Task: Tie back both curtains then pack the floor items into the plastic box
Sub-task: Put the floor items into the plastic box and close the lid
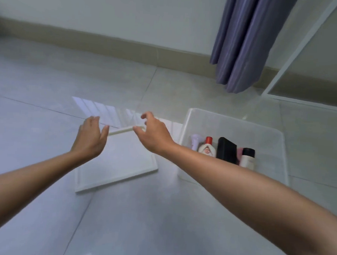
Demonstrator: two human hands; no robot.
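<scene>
Head view: both arms stretch out over the glossy tiled floor (49, 82), reaching for the white lid (121, 160) that lies flat just left of the plastic box (242, 123).
Left hand: the left hand (91, 137) hangs over the lid's far left corner, fingers straight and relaxed, nothing held; whether it touches the rim I cannot tell.
Right hand: the right hand (153, 134) hovers at the lid's far right corner, fingers spread and slightly hooked, thumb apart, nothing in its hold yet.
Task things: inside the box stand a pale pump bottle (195, 140), a red-capped bottle (207, 148), a black case (226, 151) and a black-capped bottle (248, 157), with something pink between the last two.
Progress: the floor items look packed, so closing the box seems the step in hand.
How to do it well: take the lid by two opposite edges, lift it level, carry it right and line the corners up before pressing down.
Watch out: the bottles stand tall near the front wall; if one tops the rim, the lid will not seat.
Around: a purple curtain (244, 43) hangs gathered at the back, its hem clear of the floor; any tie is out of sight. A white frame (296, 50) leans beside it.
In the way: nothing lies between lid and box.
</scene>
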